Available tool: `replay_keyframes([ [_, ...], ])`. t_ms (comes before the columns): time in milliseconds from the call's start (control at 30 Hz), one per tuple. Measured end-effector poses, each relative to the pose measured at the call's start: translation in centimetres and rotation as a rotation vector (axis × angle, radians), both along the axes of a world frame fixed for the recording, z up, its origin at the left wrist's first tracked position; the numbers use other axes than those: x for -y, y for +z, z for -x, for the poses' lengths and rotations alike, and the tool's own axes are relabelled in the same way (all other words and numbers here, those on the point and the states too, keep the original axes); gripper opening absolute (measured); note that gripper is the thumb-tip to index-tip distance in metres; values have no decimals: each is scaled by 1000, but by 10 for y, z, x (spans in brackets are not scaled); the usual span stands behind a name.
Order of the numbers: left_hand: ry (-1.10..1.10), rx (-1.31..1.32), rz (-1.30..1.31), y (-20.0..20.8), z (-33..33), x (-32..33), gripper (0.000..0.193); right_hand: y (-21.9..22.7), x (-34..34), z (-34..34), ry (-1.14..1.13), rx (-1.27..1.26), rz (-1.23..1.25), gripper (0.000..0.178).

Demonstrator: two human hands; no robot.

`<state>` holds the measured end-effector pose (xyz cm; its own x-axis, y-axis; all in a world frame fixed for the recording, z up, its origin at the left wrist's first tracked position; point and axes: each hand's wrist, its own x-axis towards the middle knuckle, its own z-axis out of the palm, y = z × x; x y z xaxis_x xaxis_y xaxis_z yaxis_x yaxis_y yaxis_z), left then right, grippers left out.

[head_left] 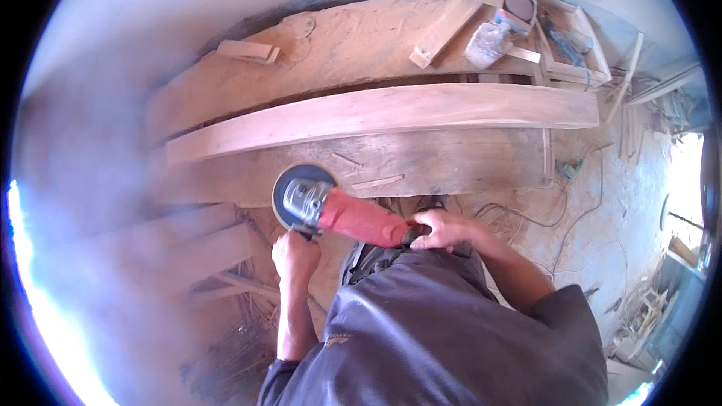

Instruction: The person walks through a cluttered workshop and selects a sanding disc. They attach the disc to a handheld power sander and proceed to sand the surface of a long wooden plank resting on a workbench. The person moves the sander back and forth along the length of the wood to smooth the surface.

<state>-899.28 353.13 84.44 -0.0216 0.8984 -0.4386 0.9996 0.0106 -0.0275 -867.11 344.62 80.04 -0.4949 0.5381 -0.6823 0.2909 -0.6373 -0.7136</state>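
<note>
A red angle grinder [361, 218] with a grey metal head and a round dark disc [289, 189] is held across the front of my body. My left hand [295, 257] is closed round its side handle, just below the disc. The rear end of the grinder's body sits in my right hand [442, 230], whose fingers wrap round it. Beyond the tool, a long pale wooden beam [391, 111] lies across the workbench [451, 162]. The disc is over the near edge of the bench, apart from the beam.
Wood offcuts [248, 50], a plastic bag [489, 43] and a wooden tray [598, 60] of tools lie on the far bench part. A cable [560, 214] trails on the floor at right. Boards [180, 244] are stacked at left. Thin wood slivers [378, 181] lie near the disc.
</note>
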Motion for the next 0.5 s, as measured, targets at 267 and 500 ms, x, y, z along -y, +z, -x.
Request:
replay_keyframes([
  [267, 587, 107, 5, -44, 113, 120, 26, -75, -113, 30, 31, 934, -1064, 93],
  [500, 724, 158, -17, -101, 180, 130, 30, -115, -188, 43, 123, 1240, -1111, 101],
])
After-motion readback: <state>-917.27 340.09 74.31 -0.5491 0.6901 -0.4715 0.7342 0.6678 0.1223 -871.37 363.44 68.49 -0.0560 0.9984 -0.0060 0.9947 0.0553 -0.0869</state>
